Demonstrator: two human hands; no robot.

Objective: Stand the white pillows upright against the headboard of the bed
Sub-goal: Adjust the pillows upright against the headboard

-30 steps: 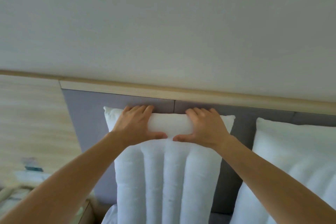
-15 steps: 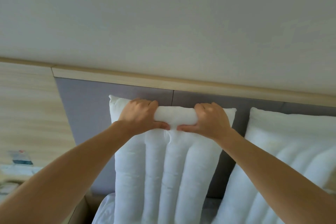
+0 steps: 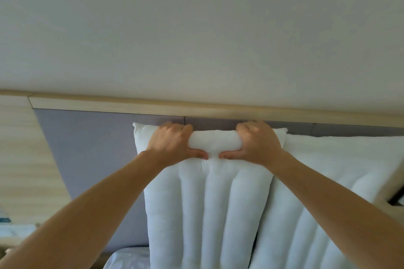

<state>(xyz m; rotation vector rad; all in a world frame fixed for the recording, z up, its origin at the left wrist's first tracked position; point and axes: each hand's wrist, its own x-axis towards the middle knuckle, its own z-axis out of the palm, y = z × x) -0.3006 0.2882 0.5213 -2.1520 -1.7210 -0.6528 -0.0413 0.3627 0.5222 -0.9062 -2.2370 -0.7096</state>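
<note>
Two white, soft, ribbed pillows stand before me, and both my hands are on the nearer one. To the left of my fingers runs the grey padded headboard under its pale wooden top rail. My left hand curls tight over the top edge of the white channel-stitched pillow, fingers wrapped behind it and thumb pinched under the roll. Between my two hands the stuffing bulges into a fat sausage. My right hand clamps the same edge the same way, thumb tip nearly touching the other thumb. This pillow is upright, its back close to the headboard, though I cannot tell whether it leans fully on it. Right of my fingers, the second white ribbed pillow leans at a tilt, touching the first along its side.

My worry: the filling is limp, so if I let go while the top is bunched, it could fold forward or slump down the mattress. Shoving sideways could also knock the tilted neighbour flatter.
</note>
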